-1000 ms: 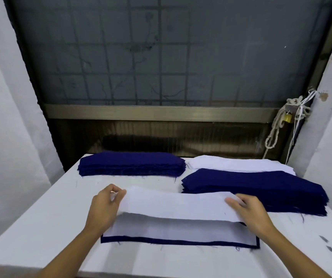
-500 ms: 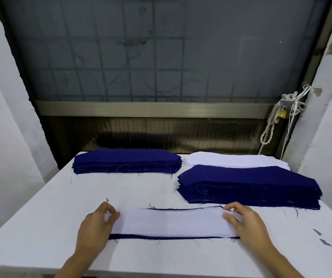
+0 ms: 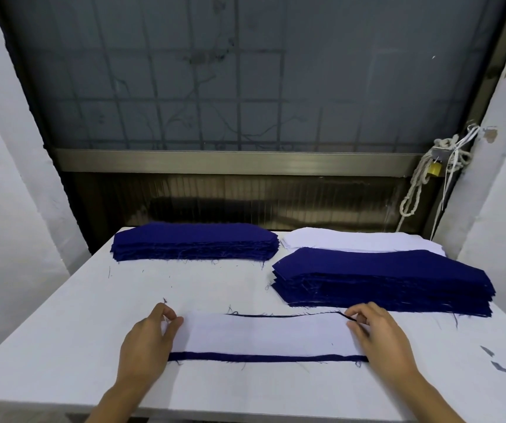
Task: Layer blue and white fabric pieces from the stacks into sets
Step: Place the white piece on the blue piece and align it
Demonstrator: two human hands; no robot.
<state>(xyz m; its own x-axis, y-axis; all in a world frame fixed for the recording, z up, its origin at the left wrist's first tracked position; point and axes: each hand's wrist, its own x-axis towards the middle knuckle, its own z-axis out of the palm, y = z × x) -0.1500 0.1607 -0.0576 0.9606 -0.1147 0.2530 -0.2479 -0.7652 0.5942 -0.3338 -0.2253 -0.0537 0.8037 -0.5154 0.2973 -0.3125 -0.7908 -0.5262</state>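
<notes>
The white piece (image 3: 267,334) is lying flat on a blue piece (image 3: 267,358) at the front of the table (image 3: 62,346). Blue peeks out along the near edge and as a thin line at the back. The left hand (image 3: 148,343) pinches the white's left end with its fingers curled. The right hand (image 3: 383,337) pinches the right end, and it might have the blue too, can't tell.

I'd say this set is nearly squared up. Loads left though: left blue stack (image 3: 195,241), right blue stack (image 3: 380,279), and a white stack (image 3: 358,242) behind that one. No finished sets that I can see. The white stack's mostly hidden, so no clue how deep it is. Couple of scraps (image 3: 494,360) off to the right.
</notes>
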